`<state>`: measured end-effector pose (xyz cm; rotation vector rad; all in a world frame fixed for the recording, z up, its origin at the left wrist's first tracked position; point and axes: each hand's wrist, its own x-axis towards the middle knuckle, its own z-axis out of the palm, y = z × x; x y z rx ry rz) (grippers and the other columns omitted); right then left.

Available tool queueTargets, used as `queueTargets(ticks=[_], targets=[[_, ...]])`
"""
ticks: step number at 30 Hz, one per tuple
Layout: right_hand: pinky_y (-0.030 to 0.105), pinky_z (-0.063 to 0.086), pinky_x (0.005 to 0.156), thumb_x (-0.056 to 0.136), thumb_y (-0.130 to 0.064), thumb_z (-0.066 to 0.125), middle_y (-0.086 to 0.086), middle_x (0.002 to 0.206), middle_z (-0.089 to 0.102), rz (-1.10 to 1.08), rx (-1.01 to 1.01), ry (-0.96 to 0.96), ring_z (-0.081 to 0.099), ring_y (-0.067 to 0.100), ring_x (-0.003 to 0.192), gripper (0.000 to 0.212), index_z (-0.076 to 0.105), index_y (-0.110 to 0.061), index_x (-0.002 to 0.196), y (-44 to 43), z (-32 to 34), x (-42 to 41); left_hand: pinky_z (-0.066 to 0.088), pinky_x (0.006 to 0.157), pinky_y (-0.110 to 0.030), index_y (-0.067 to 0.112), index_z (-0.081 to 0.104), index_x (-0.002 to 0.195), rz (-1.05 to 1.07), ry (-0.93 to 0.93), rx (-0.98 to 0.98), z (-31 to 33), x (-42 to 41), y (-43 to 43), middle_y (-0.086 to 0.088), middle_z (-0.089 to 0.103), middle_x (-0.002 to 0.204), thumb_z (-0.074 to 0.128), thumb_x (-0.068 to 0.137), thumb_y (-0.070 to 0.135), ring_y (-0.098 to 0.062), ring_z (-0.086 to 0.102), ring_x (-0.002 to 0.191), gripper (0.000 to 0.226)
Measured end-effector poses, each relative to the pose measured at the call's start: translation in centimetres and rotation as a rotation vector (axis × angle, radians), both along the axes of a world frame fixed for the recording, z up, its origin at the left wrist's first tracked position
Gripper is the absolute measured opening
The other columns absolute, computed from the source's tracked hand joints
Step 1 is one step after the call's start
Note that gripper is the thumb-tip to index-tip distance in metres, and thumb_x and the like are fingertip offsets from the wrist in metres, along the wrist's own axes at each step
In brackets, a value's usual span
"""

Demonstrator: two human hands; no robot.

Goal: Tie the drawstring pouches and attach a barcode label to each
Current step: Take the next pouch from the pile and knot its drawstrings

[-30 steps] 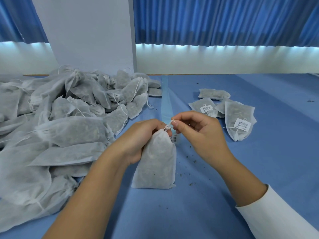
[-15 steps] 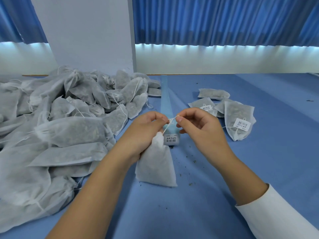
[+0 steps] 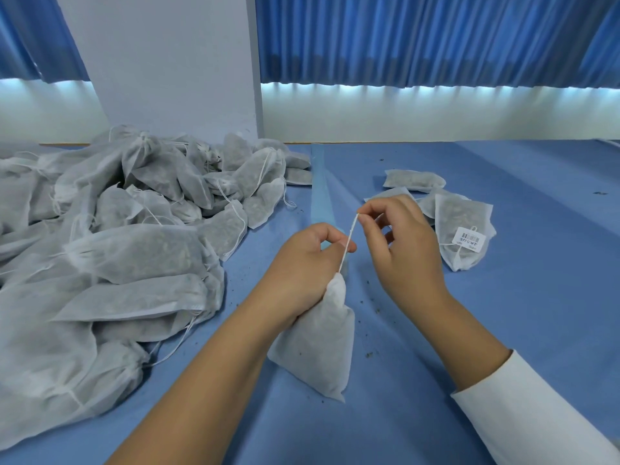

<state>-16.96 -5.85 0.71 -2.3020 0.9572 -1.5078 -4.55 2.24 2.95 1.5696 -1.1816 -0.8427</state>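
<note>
Head view, single frame. I see the left hand (image 3: 302, 263) with fingers curled round the gathered neck of one white pouch (image 3: 322, 350); the pouch hangs tilted below the fist, its lower end down on the blue table cover (image 3: 503, 330), just in front of me at centre. The right hand (image 3: 402, 250) pinches the end of the drawstring (image 3: 347, 243) between thumb and forefinger, the other fingers loosely bent. The string runs straight from the pouch neck up and to the right to that pinch, passing beside the left forefinger tip. I cannot tell whether a knot is formed. A large pile of untied pouches (image 3: 117, 263) lies to the left, close to the left forearm. To the right, beyond the right hand, a small group of finished pouches (image 3: 464, 213) lies flat; the nearest carries a barcode label (image 3: 469, 238). Dark crumbs are scattered on the cover near the held pouch. A white sleeve (image 3: 523, 407) covers the right forearm.
</note>
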Motion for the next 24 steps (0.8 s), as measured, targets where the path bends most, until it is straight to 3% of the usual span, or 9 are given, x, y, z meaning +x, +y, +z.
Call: queueTargets(ticks=[4, 8, 15, 18, 21, 24], targets=[[0.042, 0.051, 0.062, 0.096, -0.016, 0.055, -0.002, 0.098, 0.058, -0.044, -0.082, 0.007, 0.051, 0.007, 0.082, 0.008, 0.063, -0.013, 0.097, 0.09, 0.27, 0.02, 0.03, 0.047, -0.026, 0.034, 0.065, 0.071, -0.016, 0.003, -0.003, 0.19, 0.02, -0.16, 0.01, 0.043, 0.044, 0.054, 0.095, 0.02, -0.01, 0.036, 0.04, 0.03], [0.042, 0.049, 0.056, 0.095, -0.007, 0.055, 0.006, 0.095, 0.06, -0.069, -0.195, -0.007, 0.05, 0.011, 0.082, 0.007, 0.062, -0.005, 0.096, 0.09, 0.62, 0.23, 0.028, 0.047, -0.026, 0.039, 0.067, 0.07, -0.033, 0.058, -0.023, 0.38, 0.02, -0.1, 0.009, 0.039, 0.042, 0.054, 0.096, 0.022, -0.01, 0.033, 0.037, 0.034], [0.044, 0.049, 0.061, 0.094, -0.003, 0.054, 0.007, 0.09, 0.06, -0.079, -0.199, -0.122, 0.052, 0.014, 0.08, 0.008, 0.061, -0.001, 0.098, 0.48, 0.6, 0.29, 0.027, 0.043, -0.021, 0.029, 0.067, 0.079, 0.017, 0.008, -0.145, 0.22, -0.14, 0.13, 0.004, 0.038, 0.05, 0.057, 0.097, 0.025, -0.013, 0.031, 0.046, 0.021], [0.044, 0.05, 0.063, 0.094, -0.004, 0.054, 0.0, 0.092, 0.057, -0.074, -0.164, -0.144, 0.053, 0.013, 0.081, 0.009, 0.06, -0.002, 0.1, 0.48, 0.53, 0.37, 0.027, 0.043, -0.022, 0.029, 0.068, 0.079, 0.02, 0.0, -0.159, 0.15, -0.08, 0.11, 0.003, 0.038, 0.05, 0.058, 0.097, 0.026, -0.013, 0.03, 0.046, 0.021], [0.038, 0.05, 0.065, 0.095, -0.008, 0.053, -0.006, 0.095, 0.055, -0.073, -0.109, -0.167, 0.053, 0.01, 0.083, 0.01, 0.06, -0.005, 0.101, 0.41, 0.36, 0.44, 0.025, 0.041, -0.022, 0.029, 0.068, 0.078, 0.022, 0.013, -0.148, 0.0, 0.04, -0.06, 0.006, 0.033, 0.045, 0.059, 0.097, 0.027, -0.011, 0.027, 0.041, 0.021], [0.019, 0.044, 0.064, 0.095, -0.012, 0.053, -0.011, 0.093, 0.054, -0.016, -0.067, -0.185, 0.054, 0.006, 0.083, 0.008, 0.057, -0.018, 0.098, 0.34, 0.52, 0.39, 0.031, 0.046, -0.021, 0.029, 0.067, 0.077, 0.079, 0.033, -0.152, -0.28, 0.27, -0.44, 0.007, 0.04, 0.047, 0.06, 0.096, 0.027, -0.011, 0.034, 0.043, 0.02]])
